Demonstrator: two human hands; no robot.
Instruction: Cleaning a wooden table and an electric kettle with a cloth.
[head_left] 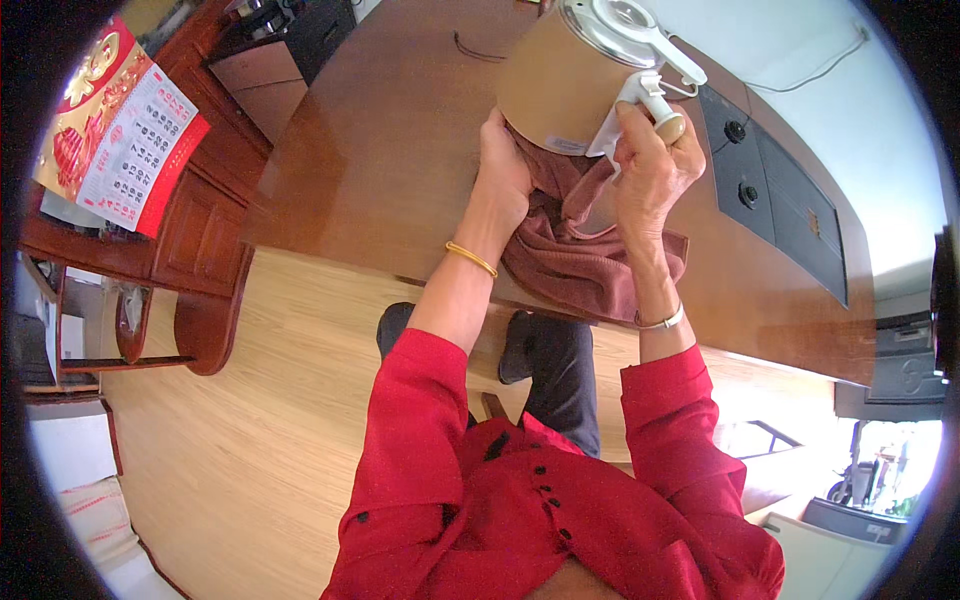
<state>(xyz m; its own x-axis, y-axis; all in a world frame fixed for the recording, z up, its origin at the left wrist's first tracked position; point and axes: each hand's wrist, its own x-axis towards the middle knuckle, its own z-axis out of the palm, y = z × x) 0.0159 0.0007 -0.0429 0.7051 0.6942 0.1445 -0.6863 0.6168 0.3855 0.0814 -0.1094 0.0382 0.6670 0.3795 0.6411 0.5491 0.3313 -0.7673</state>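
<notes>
A tan electric cooking pot (pixel 555 75) with a glass lid (pixel 622 22) and a white handle (pixel 655 100) is tilted over the table's near side. My right hand (pixel 655 165) is closed round the handle. Low on the pot's left side, my left hand (pixel 508 165) cups the base, its fingers partly hidden behind the pot and cloth. A brownish-mauve towel (pixel 570 245) bunches under the pot between my hands and drapes over the table's near edge.
The brown wooden table (pixel 380 150) spans the upper middle. A dark panel with two black knobs (pixel 748 195) is set in its right part. Left stand a wooden cabinet (pixel 200 235) and a red-and-white calendar (pixel 125 150). A thin dark cord (pixel 475 50) lies beyond the pot.
</notes>
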